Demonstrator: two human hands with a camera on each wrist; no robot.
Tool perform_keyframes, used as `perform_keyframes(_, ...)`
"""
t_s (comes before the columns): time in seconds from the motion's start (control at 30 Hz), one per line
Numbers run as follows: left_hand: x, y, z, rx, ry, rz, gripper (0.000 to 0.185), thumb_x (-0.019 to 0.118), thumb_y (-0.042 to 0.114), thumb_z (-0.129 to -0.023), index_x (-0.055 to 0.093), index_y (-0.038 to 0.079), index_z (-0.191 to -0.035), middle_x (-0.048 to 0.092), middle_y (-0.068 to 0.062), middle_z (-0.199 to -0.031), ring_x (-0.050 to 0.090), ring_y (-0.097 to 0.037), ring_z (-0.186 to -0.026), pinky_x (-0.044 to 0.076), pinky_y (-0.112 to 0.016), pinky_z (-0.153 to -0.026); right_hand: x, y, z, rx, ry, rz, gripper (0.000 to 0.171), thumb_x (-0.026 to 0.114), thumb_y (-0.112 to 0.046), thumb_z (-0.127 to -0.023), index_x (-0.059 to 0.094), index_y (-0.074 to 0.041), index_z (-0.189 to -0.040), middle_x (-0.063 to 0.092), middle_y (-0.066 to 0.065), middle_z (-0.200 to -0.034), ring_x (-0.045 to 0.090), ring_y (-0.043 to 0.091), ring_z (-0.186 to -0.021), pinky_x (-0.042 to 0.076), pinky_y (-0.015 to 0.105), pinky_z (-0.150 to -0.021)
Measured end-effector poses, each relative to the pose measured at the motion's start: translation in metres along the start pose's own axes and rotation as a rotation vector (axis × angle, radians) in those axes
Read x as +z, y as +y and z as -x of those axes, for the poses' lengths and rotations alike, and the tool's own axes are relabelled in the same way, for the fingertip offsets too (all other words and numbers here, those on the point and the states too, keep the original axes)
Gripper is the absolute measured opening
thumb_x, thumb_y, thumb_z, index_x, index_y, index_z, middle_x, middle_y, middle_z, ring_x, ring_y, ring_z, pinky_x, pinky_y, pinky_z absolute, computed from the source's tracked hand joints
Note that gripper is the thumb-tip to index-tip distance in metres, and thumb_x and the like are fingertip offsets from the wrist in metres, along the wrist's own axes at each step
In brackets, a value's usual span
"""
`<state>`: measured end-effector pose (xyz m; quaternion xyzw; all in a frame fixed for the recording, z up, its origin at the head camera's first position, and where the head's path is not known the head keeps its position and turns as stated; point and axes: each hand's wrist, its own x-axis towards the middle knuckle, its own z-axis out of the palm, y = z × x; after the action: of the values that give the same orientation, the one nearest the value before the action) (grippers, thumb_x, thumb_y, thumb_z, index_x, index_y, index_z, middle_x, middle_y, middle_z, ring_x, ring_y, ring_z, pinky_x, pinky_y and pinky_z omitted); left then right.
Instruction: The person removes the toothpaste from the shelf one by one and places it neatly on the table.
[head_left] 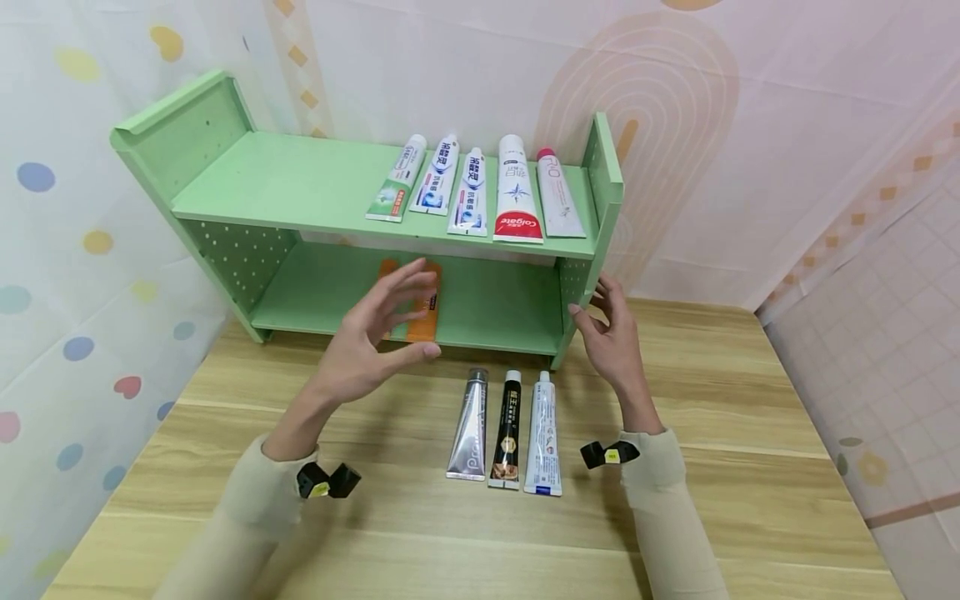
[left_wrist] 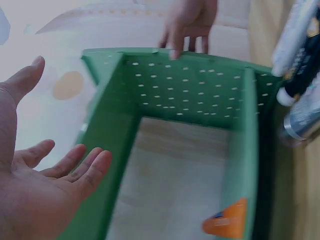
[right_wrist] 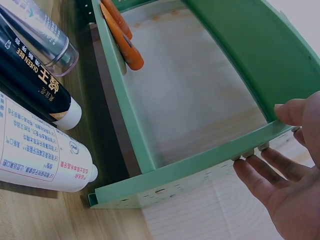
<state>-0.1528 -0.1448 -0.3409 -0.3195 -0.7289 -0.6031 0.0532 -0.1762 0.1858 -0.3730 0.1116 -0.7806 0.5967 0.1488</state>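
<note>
My left hand (head_left: 365, 337) is held in the air before the lower level of a green two-level shelf (head_left: 495, 300), its fingers spread and nothing between them. Behind those fingers lie orange toothpaste tubes (head_left: 425, 312), partly hidden. At the shelf's right end, my right hand (head_left: 613, 337) grips the side panel (right_wrist: 215, 155), thumb over the front edge and fingertips against the outer face. On the table in front lie a silver tube (head_left: 470, 429), a black toothpaste tube (head_left: 507, 429) and a white toothpaste tube (head_left: 543, 437), side by side with caps toward the shelf.
Several toothpaste tubes lie on the right part of the top level, among them a Colgate tube (head_left: 516, 192) and one with a pink cap (head_left: 557, 196). The shelf stands on a wooden table (head_left: 735, 467) against a patterned cloth backdrop (head_left: 450, 67).
</note>
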Motion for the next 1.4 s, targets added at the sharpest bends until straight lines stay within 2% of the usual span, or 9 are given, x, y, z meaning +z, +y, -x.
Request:
perform_keyframes(0.17,-0.012,0.019,-0.014,0.091,0.024,0.016,0.094,0.079,-0.009,-0.083,0.032,0.012,-0.161,0.044,-0.015,-0.158,0.045,-0.029,-0.144,0.047,-0.032,-0.115,0.000,-0.005,0.001,0.006,0.000,-0.006,0.059,0.058,-0.001,-0.101,0.038,-0.007,-0.156,0.046,0.022,-0.153,0.052,0.039,-0.134,0.052,0.012,-0.093)
perform_keyframes(0.27,-0.019,0.031,-0.022,0.135,0.032,0.015,0.092,0.079,-0.008,-0.083,0.031,0.009,-0.160,0.042,-0.020,-0.159,0.043,-0.033,-0.145,0.047,-0.032,-0.115,-0.001,-0.006,0.001,0.011,-0.002,-0.004,0.058,0.058,0.000,-0.101,0.038,-0.006,-0.156,0.046,0.023,-0.153,0.052,0.040,-0.134,0.052,0.012,-0.093)
perform_keyframes(0.43,-0.033,0.046,-0.038,0.156,0.040,0.049,0.089,0.076,-0.008,-0.085,0.032,0.008,-0.160,0.042,-0.018,-0.160,0.040,-0.037,-0.146,0.045,-0.031,-0.117,-0.001,0.005,-0.002,0.008,0.003,0.001,0.059,0.059,0.000,-0.101,0.038,-0.007,-0.156,0.045,0.022,-0.154,0.051,0.040,-0.135,0.052,0.012,-0.093)
perform_keyframes(0.57,-0.044,0.055,-0.050,0.102,0.071,0.108,0.086,0.073,-0.009,-0.086,0.034,0.011,-0.160,0.043,-0.015,-0.159,0.039,-0.036,-0.147,0.046,-0.028,-0.115,-0.001,0.022,-0.007,0.000,0.008,-0.001,0.061,0.059,-0.001,-0.101,0.038,-0.012,-0.157,0.045,0.019,-0.155,0.051,0.038,-0.135,0.053,0.011,-0.092)
perform_keyframes(0.73,-0.057,0.061,-0.065,0.021,0.119,0.161,0.082,0.071,-0.007,-0.088,0.037,0.017,-0.158,0.044,-0.013,-0.158,0.039,-0.032,-0.148,0.047,-0.025,-0.113,-0.002,0.027,-0.007,-0.008,0.008,-0.002,0.060,0.062,-0.007,-0.102,0.040,-0.020,-0.156,0.048,0.012,-0.154,0.053,0.032,-0.133,0.054,0.013,-0.092)
perform_keyframes(0.9,-0.071,0.065,-0.081,-0.044,0.144,0.154,0.081,0.074,-0.002,-0.089,0.039,0.021,-0.157,0.044,-0.011,-0.157,0.040,-0.026,-0.147,0.048,-0.024,-0.112,-0.002,0.027,-0.006,-0.017,0.010,-0.011,0.058,0.062,-0.011,-0.102,0.042,-0.024,-0.155,0.049,0.009,-0.153,0.054,0.029,-0.131,0.055,0.015,-0.094)
perform_keyframes(1.13,-0.088,0.065,-0.101,-0.159,0.149,0.128,0.083,0.078,0.005,-0.089,0.038,0.027,-0.158,0.043,-0.008,-0.158,0.040,-0.025,-0.146,0.053,-0.014,-0.096,-0.002,0.028,-0.006,-0.031,0.012,-0.006,0.058,0.062,-0.010,-0.102,0.042,-0.024,-0.155,0.050,0.009,-0.153,0.054,0.030,-0.131,0.055,0.015,-0.094)
perform_keyframes(1.23,-0.094,0.063,-0.110,-0.214,0.145,0.137,0.084,0.079,0.008,-0.089,0.037,0.029,-0.159,0.042,-0.009,-0.159,0.041,-0.026,-0.145,0.051,-0.019,-0.104,-0.002,0.029,-0.007,-0.032,0.013,-0.005,0.059,0.062,-0.009,-0.102,0.042,-0.024,-0.155,0.050,0.009,-0.153,0.055,0.030,-0.131,0.055,0.015,-0.094)
perform_keyframes(1.4,-0.103,0.060,-0.124,-0.325,0.105,0.110,0.085,0.078,0.011,-0.090,0.034,0.033,-0.160,0.037,-0.009,-0.163,0.041,-0.029,-0.147,0.036,-0.037,-0.124,-0.002,0.030,-0.007,-0.029,0.015,-0.004,0.059,0.062,-0.010,-0.102,0.042,-0.025,-0.155,0.050,0.009,-0.152,0.055,0.030,-0.131,0.055,0.015,-0.094)
